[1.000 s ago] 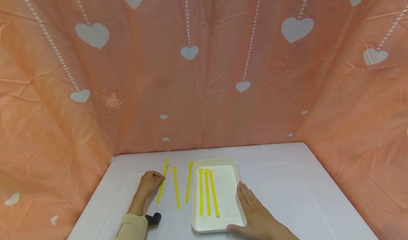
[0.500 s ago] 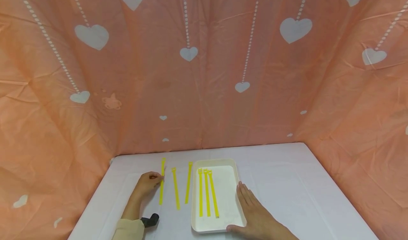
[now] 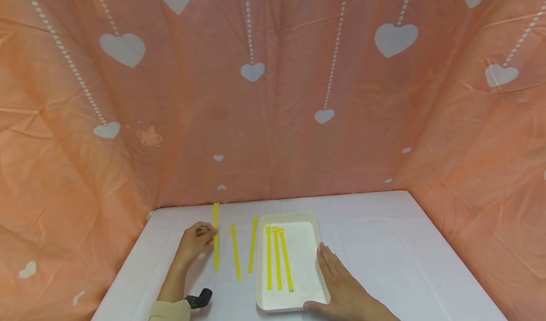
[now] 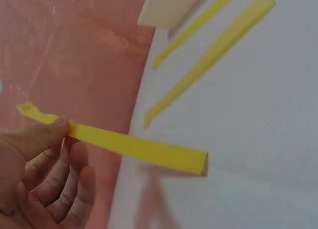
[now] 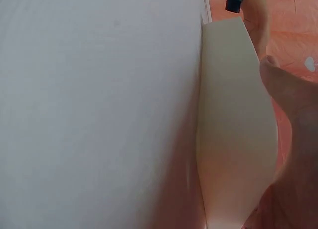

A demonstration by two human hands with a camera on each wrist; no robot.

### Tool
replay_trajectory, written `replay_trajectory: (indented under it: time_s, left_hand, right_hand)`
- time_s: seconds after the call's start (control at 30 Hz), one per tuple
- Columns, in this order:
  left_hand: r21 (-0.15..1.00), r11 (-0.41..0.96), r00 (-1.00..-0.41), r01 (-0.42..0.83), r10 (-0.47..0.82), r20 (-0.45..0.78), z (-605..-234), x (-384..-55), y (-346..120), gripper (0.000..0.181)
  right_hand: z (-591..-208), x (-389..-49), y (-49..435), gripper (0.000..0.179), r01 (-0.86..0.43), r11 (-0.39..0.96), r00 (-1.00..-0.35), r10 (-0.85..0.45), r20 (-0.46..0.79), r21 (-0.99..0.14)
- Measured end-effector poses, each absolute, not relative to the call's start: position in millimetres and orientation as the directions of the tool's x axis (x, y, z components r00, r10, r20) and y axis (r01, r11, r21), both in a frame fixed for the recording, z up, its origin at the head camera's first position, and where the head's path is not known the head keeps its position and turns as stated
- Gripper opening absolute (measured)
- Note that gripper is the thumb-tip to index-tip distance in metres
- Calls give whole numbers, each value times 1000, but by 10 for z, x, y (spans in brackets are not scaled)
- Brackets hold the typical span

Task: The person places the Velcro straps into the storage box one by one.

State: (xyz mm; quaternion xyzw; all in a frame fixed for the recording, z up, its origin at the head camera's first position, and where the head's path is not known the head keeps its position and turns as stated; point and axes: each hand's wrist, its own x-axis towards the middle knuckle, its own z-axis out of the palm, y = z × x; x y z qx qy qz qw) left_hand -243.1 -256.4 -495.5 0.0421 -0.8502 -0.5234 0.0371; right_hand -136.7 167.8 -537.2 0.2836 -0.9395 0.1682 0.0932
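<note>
A: Locate the left hand.
B: Far left, over the tabletop. Its grip closes to strap thickness, thumb and fingertips pinching a yellow strap; the other fingers curl loosely.
A: Strap orientation?
B: Long axis near to far. The slotted head points away from the person and is raised; I cannot tell whether the plain end touches.
A: Next, rightward?
B: A second strap and a third strap lie apart, heads far. Beside them, a white tray contains three straps, heads far.
A: The right hand?
B: Fingers extended, thumb spread, resting against the tray's right edge.
</note>
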Motion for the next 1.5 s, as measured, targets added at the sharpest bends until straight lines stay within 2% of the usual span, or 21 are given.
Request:
replay_trajectory:
  time_s: [0.23, 0.4, 0.77, 0.93, 1.33, 1.5]
  left_hand:
    - [919, 393, -991, 6, -121, 58, -4775, -2391, -2341, 20]
    - [936, 350, -992, 29, -108, 71, -4722, -2392, -2173, 20]
    - [955, 287, -996, 78, -13, 85, -4654, -2333, -1846, 18]
    - [951, 300, -997, 81, 20, 79, -4635, -2317, -1678, 18]
    - [951, 291, -969, 100, 244, 28, -4652, -2340, -1385, 14]
    - [950, 292, -953, 110, 301, 18, -4678, -2373, -1261, 14]
  right_hand:
    - [-5380, -1376, 1682, 129, -545, 786, -837, -492, 240, -292]
    - [-5384, -1371, 1673, 128, -563, 784, -822, -497, 279, -260]
    - [-5369, -1371, 1672, 130, -528, 785, -849, -486, 207, -324]
    - [-5361, -1361, 1672, 128, -529, 787, -848, -483, 216, -317]
    - [-5334, -1357, 1672, 128, -530, 779, -848, -492, 196, -335]
    - [-5343, -1369, 1677, 129, -521, 782, -853, -490, 177, -342]
